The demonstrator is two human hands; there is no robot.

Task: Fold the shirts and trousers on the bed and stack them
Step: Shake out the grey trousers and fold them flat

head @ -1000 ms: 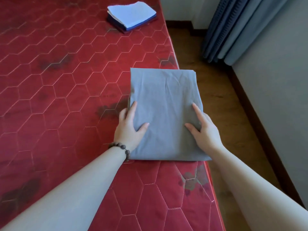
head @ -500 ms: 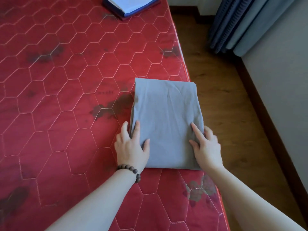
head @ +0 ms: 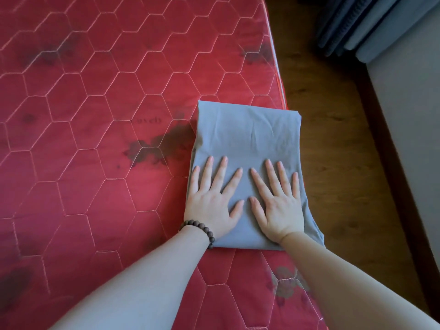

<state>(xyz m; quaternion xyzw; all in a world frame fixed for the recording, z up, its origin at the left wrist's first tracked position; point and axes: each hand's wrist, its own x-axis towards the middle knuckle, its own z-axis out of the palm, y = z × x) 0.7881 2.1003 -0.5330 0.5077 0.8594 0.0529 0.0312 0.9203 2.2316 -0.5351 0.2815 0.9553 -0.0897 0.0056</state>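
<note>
Bed (head: pixel 95 144) had a red quilted cover with hexagon stitching and dark flower patches. Wood floor (head: pixel 333 144) ran along its right side, grey wall (head: pixel 409 129) beyond, blue-grey curtain (head: pixel 371 27) at top right. Left hand (head: pixel 212 201) and right hand (head: pixel 277 204) lay palm-down, side by side, fingers straight and spread, pressing flat on the near half of the garment (head: pixel 250 132), gripping nothing. Bead bracelet (head: pixel 200 231) was on the left wrist. Garment was grey, folded into a rectangle, at the bed's right edge, its right side overhanging slightly. No containers in view.
</note>
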